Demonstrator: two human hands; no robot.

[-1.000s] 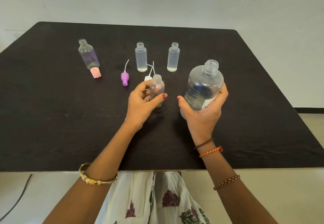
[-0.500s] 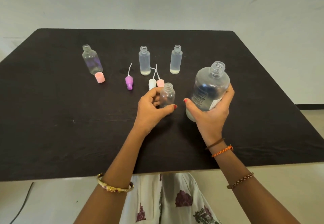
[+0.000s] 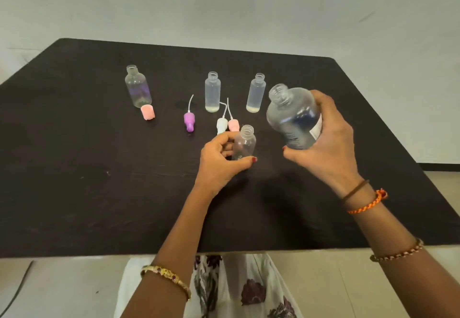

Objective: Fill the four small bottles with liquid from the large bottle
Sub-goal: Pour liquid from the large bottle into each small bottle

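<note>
Your right hand (image 3: 326, 143) wraps the big bottle (image 3: 293, 118), lifted and tipped left, mouth just above and right of the small bottle (image 3: 244, 144) your left hand (image 3: 221, 160) pinches upright on the table (image 3: 74, 193). Line the mouths up before tipping further, pour slow, and brace the small one; spill risk looks high with that narrow neck.

One head-worn view looks forward and down from the near edge of the black table (image 3: 74, 193), close over both forearms (wide-angle, edges bowed), far wall (image 3: 224, 6) behind
</note>
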